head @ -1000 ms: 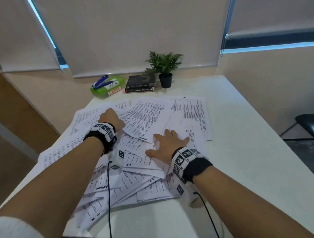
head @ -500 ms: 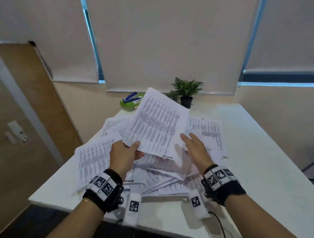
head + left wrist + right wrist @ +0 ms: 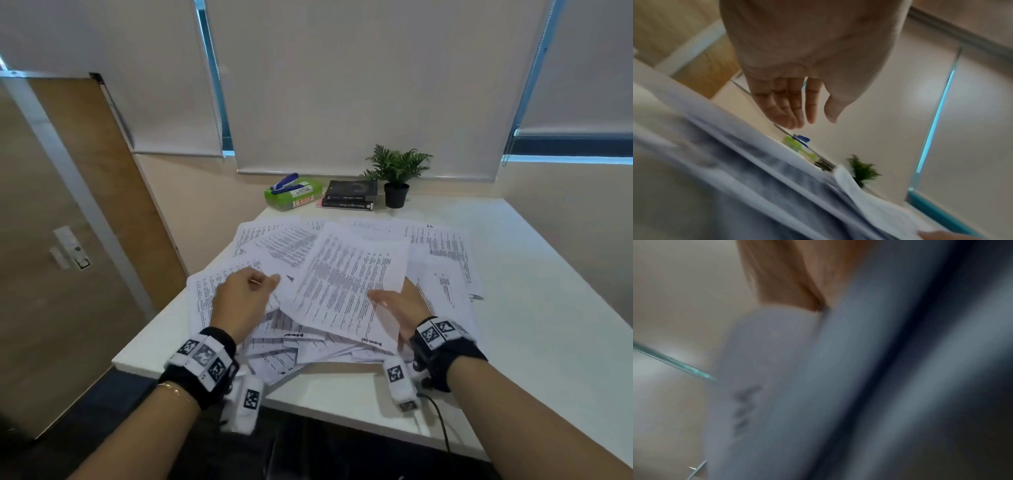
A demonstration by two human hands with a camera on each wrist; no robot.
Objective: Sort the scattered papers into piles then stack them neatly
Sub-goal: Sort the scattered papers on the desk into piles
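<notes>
Several printed white sheets [image 3: 260, 246] lie scattered and overlapping on the white table [image 3: 548, 308]. My right hand [image 3: 394, 303] pinches one printed sheet [image 3: 346, 284] at its near right edge, thumb on top and fingers hidden beneath, keeping it tilted just above the heap. My left hand [image 3: 246, 294] hovers over the left part of the heap and grips nothing. In the left wrist view the left hand [image 3: 797, 105] shows loosely extended fingers above blurred papers [image 3: 756, 186]. The right wrist view is blurred, showing only palm [image 3: 789, 280] against paper [image 3: 777, 369].
At the table's far edge stand a green box with a blue stapler on it [image 3: 293, 195], a short stack of dark books [image 3: 349, 197] and a small potted plant [image 3: 397, 174]. A wooden door [image 3: 85, 240] is at the left. The table's near edge lies just before my wrists.
Half a second ago my left hand held the sheet raised. It has let go and moved left, while my right hand now holds the sheet, lowered towards the heap.
</notes>
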